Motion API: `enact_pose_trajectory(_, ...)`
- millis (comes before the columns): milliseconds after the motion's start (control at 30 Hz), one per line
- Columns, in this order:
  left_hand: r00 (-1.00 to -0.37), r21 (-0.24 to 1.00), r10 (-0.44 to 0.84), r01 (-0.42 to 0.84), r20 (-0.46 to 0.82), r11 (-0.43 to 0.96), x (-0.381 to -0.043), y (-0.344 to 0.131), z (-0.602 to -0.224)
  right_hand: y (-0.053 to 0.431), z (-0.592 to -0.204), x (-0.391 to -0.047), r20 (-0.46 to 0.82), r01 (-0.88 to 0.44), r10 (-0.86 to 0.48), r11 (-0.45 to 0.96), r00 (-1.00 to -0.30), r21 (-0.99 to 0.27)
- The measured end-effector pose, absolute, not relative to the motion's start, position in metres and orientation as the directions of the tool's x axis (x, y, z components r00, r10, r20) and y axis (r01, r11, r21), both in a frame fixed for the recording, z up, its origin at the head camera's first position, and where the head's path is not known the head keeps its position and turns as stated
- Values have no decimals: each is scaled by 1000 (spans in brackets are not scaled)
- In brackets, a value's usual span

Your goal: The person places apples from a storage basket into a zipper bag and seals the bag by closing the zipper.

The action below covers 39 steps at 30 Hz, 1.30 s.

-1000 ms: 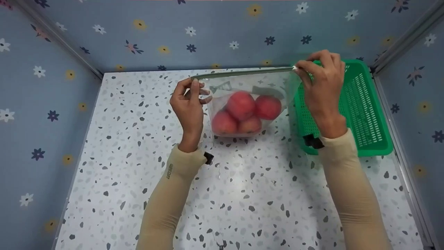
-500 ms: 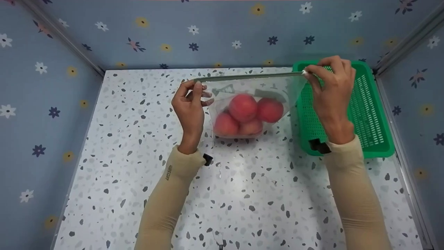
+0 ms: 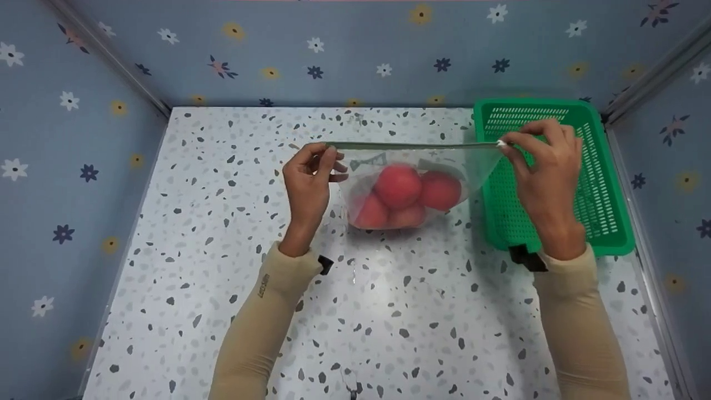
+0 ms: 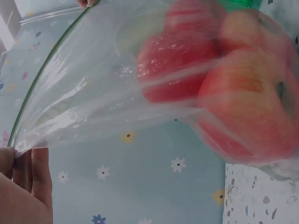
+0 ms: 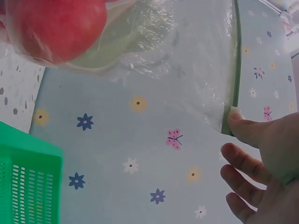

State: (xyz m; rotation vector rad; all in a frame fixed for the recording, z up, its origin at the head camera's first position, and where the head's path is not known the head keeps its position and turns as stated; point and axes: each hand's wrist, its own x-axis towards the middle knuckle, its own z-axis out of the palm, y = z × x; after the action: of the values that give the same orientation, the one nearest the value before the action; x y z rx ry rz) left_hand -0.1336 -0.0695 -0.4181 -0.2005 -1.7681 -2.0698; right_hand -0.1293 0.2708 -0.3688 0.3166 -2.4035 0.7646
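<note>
A clear zip bag (image 3: 366, 161) with a green top strip stretches between the two hands. Several red apples (image 3: 399, 186) lie bunched in its lower part. My left hand (image 3: 308, 186) pinches the bag's left top corner between thumb and finger. At the opposite corner, my right hand (image 3: 550, 172) pinches the strip's end, where a small white slider (image 3: 501, 143) shows at the fingertips. In the right wrist view, the other fingers (image 5: 243, 184) are spread off the bag. The strip (image 4: 51, 56) runs taut in the left wrist view, with the apples (image 4: 252, 102) close to the camera.
A green plastic basket (image 3: 625, 222) with slotted walls stands at the back right, partly behind the right hand. Beneath everything is a speckled white tabletop (image 3: 211, 222). Flower-patterned panels (image 3: 355, 50) enclose the back and both sides.
Both hands have come down toward the person with the bag's top edge, the right one also shifting to the right. The strip now runs nearly level, and the apples sit slightly lower in view.
</note>
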Motion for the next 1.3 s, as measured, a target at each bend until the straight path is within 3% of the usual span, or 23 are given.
enact_pose_trajectory(433,-933,915,-25,357,359,-189,-121,-84,-443,286,-386,-97,500,-431,-153,746,-853,-508)
enact_pose_trajectory(867,-918,907,155,314,366,-280,-105,-105,-461,296,-394,-67,346,-457,-303,661,-888,-596)
enact_pose_trajectory(1300,-853,951,445,170,272,-256,-94,-135,-488,290,-440,-40,161,-443,-485,551,-860,-707)
